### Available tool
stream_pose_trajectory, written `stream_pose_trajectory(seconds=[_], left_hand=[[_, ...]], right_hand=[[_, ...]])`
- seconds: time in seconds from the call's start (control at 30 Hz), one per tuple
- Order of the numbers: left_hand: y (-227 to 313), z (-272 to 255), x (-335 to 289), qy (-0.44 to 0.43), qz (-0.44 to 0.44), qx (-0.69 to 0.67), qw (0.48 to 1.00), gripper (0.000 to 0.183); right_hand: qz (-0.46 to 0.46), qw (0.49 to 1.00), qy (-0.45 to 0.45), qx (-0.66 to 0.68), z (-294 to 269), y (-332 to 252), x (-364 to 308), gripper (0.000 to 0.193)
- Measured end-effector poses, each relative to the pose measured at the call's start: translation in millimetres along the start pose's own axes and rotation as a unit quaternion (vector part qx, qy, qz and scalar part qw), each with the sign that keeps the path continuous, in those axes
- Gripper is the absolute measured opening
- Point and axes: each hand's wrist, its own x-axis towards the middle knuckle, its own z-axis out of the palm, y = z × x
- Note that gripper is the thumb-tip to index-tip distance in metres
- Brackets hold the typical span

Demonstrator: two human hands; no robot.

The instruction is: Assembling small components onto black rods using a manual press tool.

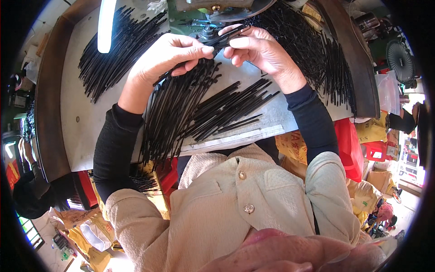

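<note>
My left hand (170, 55) closes thumb against fingers on thin black strips, whose exact kind I cannot make out. From the other side my right hand (260, 47) pinches the black strips (224, 40) between thumb and fingers, just in front of a small metal fixture (207, 32). Below my left wrist a dense bundle of long black strips (174, 109) lies on the pale worktop, reaching over its near edge. A smaller group of black strips (233, 109) lies slantwise to its right. My fingers partly hide what they hold.
Black strips also lie in a far-left pile (120, 50) and a tangled far-right pile (290, 41). A machine (215, 5) stands at the back. A bright lamp tube (107, 27) hangs at upper left. Raised brown edging (50, 104) bounds the worktop (86, 131). A red bag (350, 149) hangs at right.
</note>
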Motion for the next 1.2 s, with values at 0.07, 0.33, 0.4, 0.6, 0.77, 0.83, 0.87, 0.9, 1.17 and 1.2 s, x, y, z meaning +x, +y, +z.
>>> stream_pose_trajectory(seconds=[0.07,0.33,0.4,0.6,0.77,0.83,0.87,0.9,1.17,1.2], left_hand=[[-0.6,0.6,0.0,-0.008,-0.003,0.005,1.0,0.028],[0.3,4.4,0.0,0.033,0.005,0.054,0.998,0.032],[-0.6,2.9,1.3,0.033,0.02,0.068,0.997,0.034],[-4.1,-12.5,1.8,0.082,0.022,0.109,0.99,0.042],[-11.5,-19.1,8.7,0.108,0.026,0.026,0.993,0.034],[-15.7,-18.6,13.6,0.118,0.028,0.025,0.992,0.033],[-17.5,-17.9,15.5,0.123,0.029,0.024,0.992,0.032],[-18.3,-16.2,17.0,0.125,0.028,0.017,0.992,0.033],[-20.5,-19.0,17.1,0.135,0.03,0.003,0.99,0.032],[-19.9,-18.0,18.6,0.131,0.033,0.003,0.991,0.032]], right_hand=[[-0.005,1.0,-0.006,-0.018,-1.0,-0.2,-0.3,0.029],[-0.013,0.999,0.037,0.003,4.8,4.2,-0.2,0.028],[-0.013,0.999,0.044,0.02,4.5,5.0,0.6,0.026],[-0.044,0.994,0.093,0.03,-9.3,8.7,3.1,0.017],[-0.072,0.99,0.12,0.014,-7.6,8.7,6.9,0.018],[-0.078,0.99,0.119,0.02,-10.4,10.2,8.8,0.019],[-0.078,0.989,0.12,0.021,-11.3,10.3,8.9,0.019],[-0.078,0.989,0.121,0.021,-12.3,10.3,8.7,0.018],[-0.076,0.989,0.123,0.023,-9.5,8.9,10.2,0.017],[-0.077,0.989,0.121,0.027,-11.7,9.6,10.4,0.017]])
